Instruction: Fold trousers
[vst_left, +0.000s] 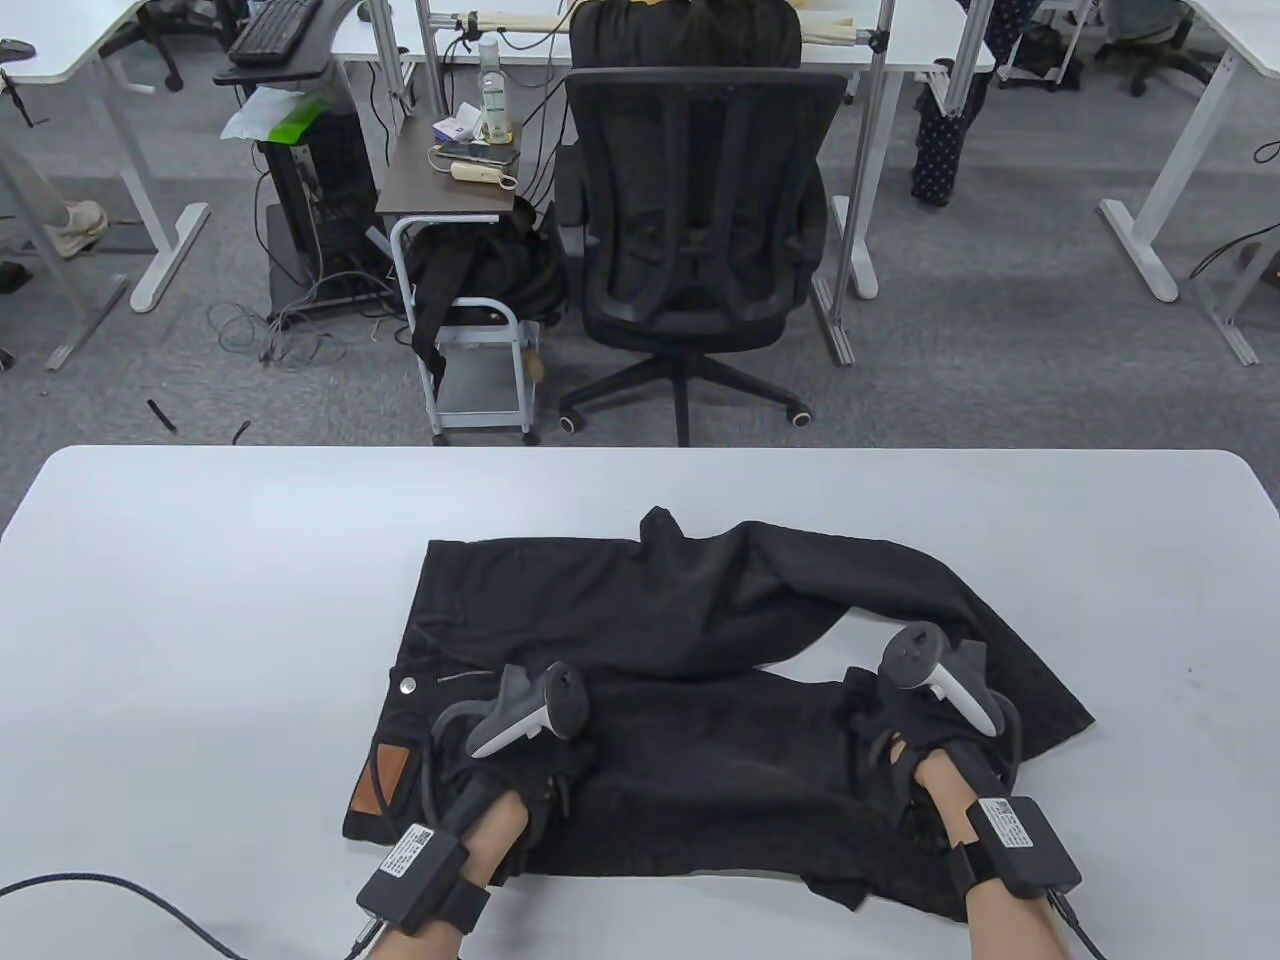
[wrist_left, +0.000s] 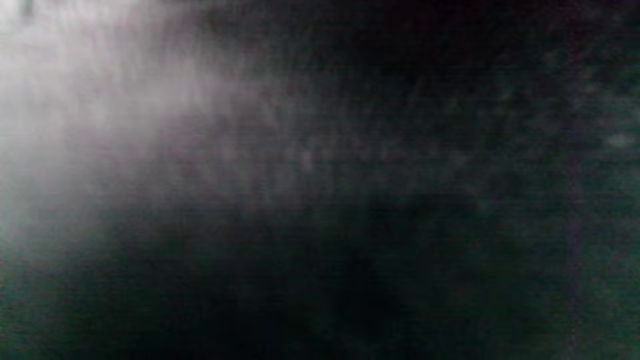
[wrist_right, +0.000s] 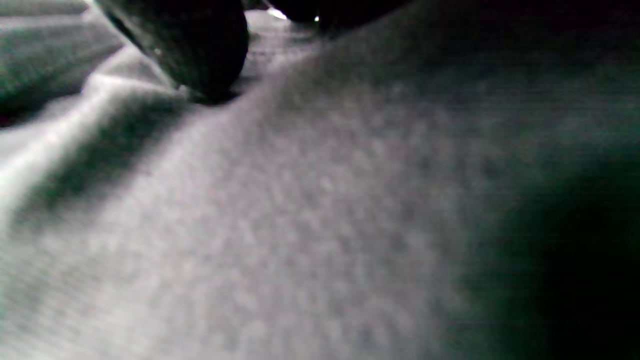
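Observation:
Black trousers (vst_left: 700, 620) lie across the white table (vst_left: 200, 600), waist to the left with a brown leather patch (vst_left: 385, 775) and a metal button (vst_left: 407, 685). One leg is folded back over the far side. My left hand (vst_left: 500, 770) rests on the near layer by the waist; its fingers are hidden under the tracker. My right hand (vst_left: 890, 740) rests on the near layer further right. In the right wrist view a dark fingertip (wrist_right: 200, 50) touches the cloth (wrist_right: 300, 225) beside a ridge. The left wrist view shows only dark blurred cloth (wrist_left: 320, 180).
A black office chair (vst_left: 700, 230) and a small cart (vst_left: 470, 300) stand on the floor beyond the table's far edge. A black cable (vst_left: 120, 890) runs over the table's near left corner.

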